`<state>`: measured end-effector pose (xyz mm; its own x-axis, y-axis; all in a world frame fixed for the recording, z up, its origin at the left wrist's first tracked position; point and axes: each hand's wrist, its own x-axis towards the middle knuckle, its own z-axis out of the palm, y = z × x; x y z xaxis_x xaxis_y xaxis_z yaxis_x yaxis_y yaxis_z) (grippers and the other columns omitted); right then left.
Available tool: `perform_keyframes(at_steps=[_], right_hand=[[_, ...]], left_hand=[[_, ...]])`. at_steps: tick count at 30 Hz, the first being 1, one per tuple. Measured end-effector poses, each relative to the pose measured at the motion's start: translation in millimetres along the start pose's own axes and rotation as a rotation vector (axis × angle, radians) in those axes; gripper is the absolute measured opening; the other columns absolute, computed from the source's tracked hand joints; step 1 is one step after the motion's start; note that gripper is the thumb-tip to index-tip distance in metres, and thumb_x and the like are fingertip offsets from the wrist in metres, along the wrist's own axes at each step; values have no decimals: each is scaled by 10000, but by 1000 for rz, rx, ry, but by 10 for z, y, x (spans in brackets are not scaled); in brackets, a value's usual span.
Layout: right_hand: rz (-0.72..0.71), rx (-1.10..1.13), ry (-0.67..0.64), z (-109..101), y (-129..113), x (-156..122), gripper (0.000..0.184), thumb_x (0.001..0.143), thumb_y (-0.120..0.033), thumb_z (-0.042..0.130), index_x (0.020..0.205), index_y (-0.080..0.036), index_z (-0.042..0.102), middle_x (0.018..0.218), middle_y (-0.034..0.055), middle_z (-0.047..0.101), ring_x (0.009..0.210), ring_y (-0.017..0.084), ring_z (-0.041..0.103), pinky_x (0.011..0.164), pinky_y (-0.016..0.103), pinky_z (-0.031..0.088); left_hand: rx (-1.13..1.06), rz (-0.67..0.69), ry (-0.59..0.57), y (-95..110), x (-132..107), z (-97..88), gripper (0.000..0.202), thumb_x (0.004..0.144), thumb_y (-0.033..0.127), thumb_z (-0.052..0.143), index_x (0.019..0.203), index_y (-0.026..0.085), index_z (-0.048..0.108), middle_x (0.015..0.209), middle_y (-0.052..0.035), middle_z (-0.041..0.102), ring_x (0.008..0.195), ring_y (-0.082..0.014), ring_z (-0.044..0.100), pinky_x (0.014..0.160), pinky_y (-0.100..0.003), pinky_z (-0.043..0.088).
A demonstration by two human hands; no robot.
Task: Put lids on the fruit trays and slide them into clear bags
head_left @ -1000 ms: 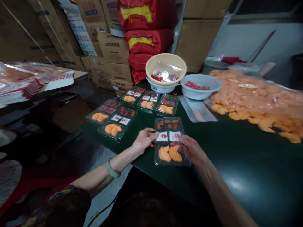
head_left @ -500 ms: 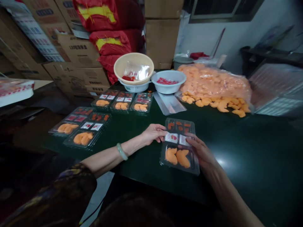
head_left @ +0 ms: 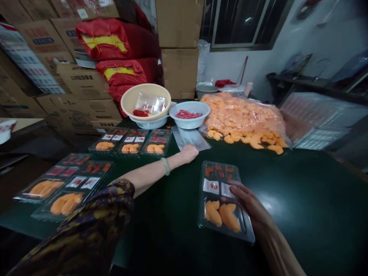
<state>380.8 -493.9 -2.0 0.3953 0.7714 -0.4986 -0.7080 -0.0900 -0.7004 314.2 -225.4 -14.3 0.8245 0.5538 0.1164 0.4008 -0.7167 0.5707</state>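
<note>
My right hand grips the right side of a clear plastic tray, thumb on top. The tray is tilted slightly; it holds two orange curved pieces, small red-brown pieces in the top compartment and two white printed packets in the middle. My left hand, with a green bangle above the wrist, reaches forward to the near edge of the flat clear plastic bags. Its fingers are curled, and anything pinched under them is hidden.
Several filled trays lie at the left on the green table. Behind stand a cream basin, a pale blue bowl of red packets and a large bag of orange pieces. Clear stacked trays stand at right.
My left hand has let go of the filled tray and moved forward to the flat plastic bags. My right hand still holds the tray. The view has shifted.
</note>
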Motion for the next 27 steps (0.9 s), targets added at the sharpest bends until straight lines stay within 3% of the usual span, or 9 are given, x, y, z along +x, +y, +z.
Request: perform_keyframes(at_steps=[5,8,11,17,24,27], right_hand=[[22,11,-10,6,0,1,475,598,-175,774,986,-239,509,763,24,703,587,220,680,495,278,531],[25,5,-49,-22,8,9,450,619,-191,767,985,-233,510,745,20,697,558,193,670,490,256,516],[16,-23,-126,-50,19,19,406,653,-214,747,984,-225,512,726,11,688,539,173,661,489,244,506],[-40,-99,-226,-89,50,22,348,696,-235,715,978,-214,512,673,-9,668,534,158,655,500,232,503],[-95,-157,-365,-38,52,-9,351,692,-262,711,974,-192,515,743,11,681,527,141,653,472,192,490],[-122,-151,-422,-22,83,-138,386,672,-255,721,990,-181,515,772,16,683,544,152,657,470,216,509]], left_hand=[[-8,-45,48,-164,125,-129,283,614,61,649,459,162,434,557,-23,494,716,-187,556,587,-239,384],[-68,-70,14,-192,158,-167,301,722,202,633,487,141,456,489,46,393,522,-87,447,500,-196,320],[-139,-84,-57,-195,109,-174,412,822,331,525,464,135,467,423,52,362,417,-49,345,437,-188,268],[-180,-74,-162,-154,24,-226,284,755,196,614,498,125,518,446,40,469,429,-64,419,447,-192,334],[-168,13,57,159,-131,-261,120,665,45,567,649,160,538,541,45,457,553,-101,436,559,-211,344],[-223,141,-7,426,-439,-234,211,643,56,587,806,190,593,589,43,510,584,-109,469,597,-203,359]])
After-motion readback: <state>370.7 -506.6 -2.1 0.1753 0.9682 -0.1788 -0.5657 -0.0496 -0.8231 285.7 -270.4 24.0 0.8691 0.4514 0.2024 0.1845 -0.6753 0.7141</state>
